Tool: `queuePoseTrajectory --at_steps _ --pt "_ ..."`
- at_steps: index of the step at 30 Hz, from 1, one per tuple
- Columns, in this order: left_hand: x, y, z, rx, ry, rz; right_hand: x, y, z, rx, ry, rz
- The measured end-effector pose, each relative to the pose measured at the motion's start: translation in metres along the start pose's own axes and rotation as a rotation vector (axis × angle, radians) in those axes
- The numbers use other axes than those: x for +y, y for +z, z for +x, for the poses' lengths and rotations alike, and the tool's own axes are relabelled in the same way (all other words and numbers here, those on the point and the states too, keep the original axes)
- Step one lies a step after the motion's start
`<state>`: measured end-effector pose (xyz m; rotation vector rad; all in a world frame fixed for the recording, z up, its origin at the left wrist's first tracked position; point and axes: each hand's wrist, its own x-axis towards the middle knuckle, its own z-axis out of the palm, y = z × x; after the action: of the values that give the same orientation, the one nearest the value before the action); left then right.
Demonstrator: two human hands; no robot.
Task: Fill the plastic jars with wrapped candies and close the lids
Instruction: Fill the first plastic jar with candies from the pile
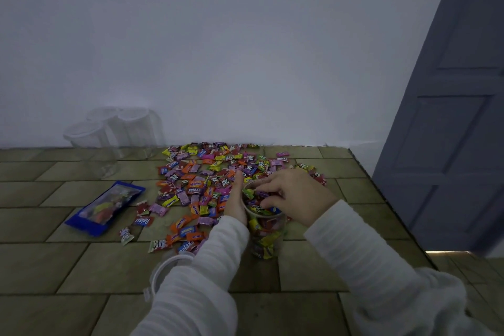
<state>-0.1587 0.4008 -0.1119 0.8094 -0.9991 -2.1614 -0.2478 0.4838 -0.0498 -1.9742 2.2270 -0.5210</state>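
While the work centres on one jar near the middle, the scene reads best from the left, where three empty clear jars [109, 139] stand clustered against the white wall [245, 35], thin-walled, smooth and nearly invisible. Nearer, a blue candy bag [105, 206] lies flat and crinkled on the tile-patterned surface [68, 267]. At the lower centre a clear round lid [169, 271] rests beside the left sleeve, partly hidden by it. Beyond it spreads the heap of wrapped candies [207, 174], small glossy pillows in orange, pink, yellow and purple; I judge them light and slippery, best pinched or scooped several at once.

Pressed flat against the side of the jar being filled [263, 226] is the left hand [237, 204], fingers straight and together, steadying it. That jar looks almost full to the rim (so likely heavier than its neighbours, though still easy to tip). Its plastic wall probably flexes, so holding low around the body seems wiser than squeezing the rim.

Over the mouth, the right hand [293, 196] curls its fingers down, pinching candies at the opening. Furthest right hangs a grey panelled door [450, 131].
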Motion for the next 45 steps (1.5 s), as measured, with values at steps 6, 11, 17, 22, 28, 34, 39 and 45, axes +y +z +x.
queuePoseTrajectory --at_steps 6,11,17,22,28,34,39,45 --pt "0.004 0.002 -0.001 0.006 -0.021 -0.016 -0.008 0.009 0.015 -0.15 -0.057 -0.21" --pt "0.003 0.001 -0.001 0.017 -0.037 0.009 -0.006 0.013 0.022 -0.219 -0.024 -0.198" --pt "0.002 -0.002 -0.003 0.015 -0.004 0.017 0.003 0.005 0.012 -0.08 0.002 0.023" --pt "0.003 0.003 -0.003 0.013 -0.017 -0.005 0.001 0.004 0.009 0.046 -0.086 0.074" --pt "0.001 -0.002 0.004 0.023 0.022 0.031 0.0 0.018 0.016 -0.039 -0.102 -0.001" --pt "-0.002 -0.005 0.008 0.04 0.025 0.006 0.006 0.026 0.02 -0.064 -0.093 0.001" --pt "-0.001 -0.008 0.009 -0.022 0.007 0.044 0.006 0.017 0.019 -0.064 -0.113 0.017" --pt "0.004 -0.018 0.022 -0.109 -0.024 0.016 0.021 -0.005 0.02 0.164 -0.047 0.174"
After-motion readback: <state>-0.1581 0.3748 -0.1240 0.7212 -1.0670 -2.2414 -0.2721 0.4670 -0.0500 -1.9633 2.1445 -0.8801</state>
